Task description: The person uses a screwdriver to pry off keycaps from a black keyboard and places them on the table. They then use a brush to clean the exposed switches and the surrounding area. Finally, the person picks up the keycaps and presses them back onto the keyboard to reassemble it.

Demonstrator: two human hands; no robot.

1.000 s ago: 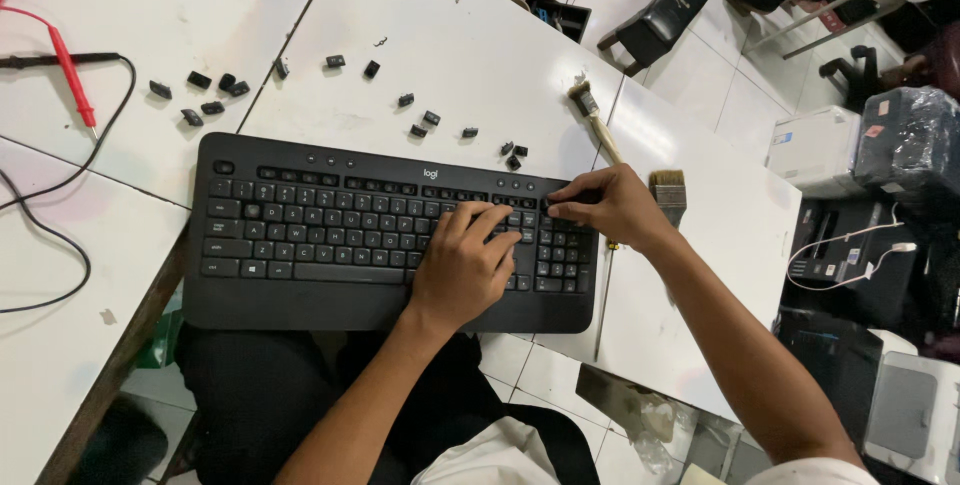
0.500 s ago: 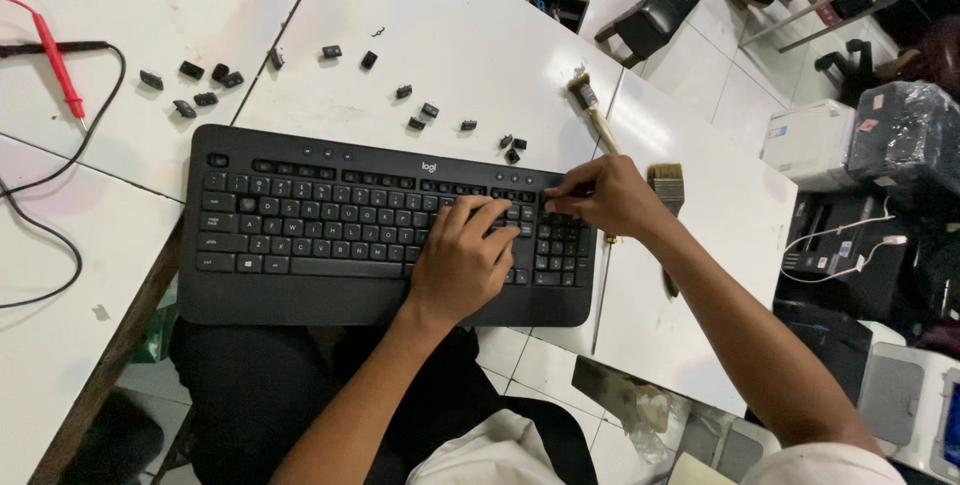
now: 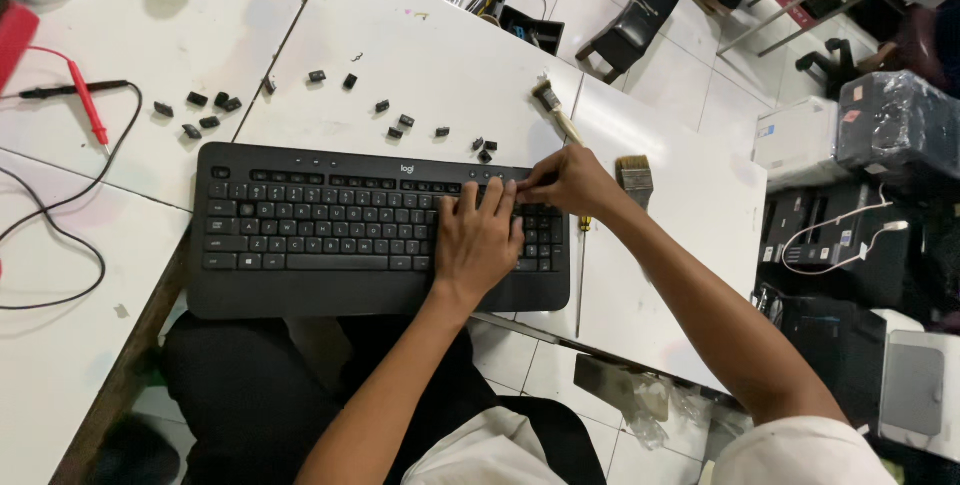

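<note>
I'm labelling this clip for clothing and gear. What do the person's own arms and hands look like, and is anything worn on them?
Both arms are bare from the upper arm down. The left hand and right hand wear no gloves, and no rings, watch or bracelets show. A short white sleeve covers the right shoulder; white shirt fabric shows at the left one too. No cables or markings on either arm.

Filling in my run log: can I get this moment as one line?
left hand: flat on black keyboard keys | right hand: fingertips at keyboard's upper right keys | loose keycaps: on white table | paintbrush: beside right hand
</note>
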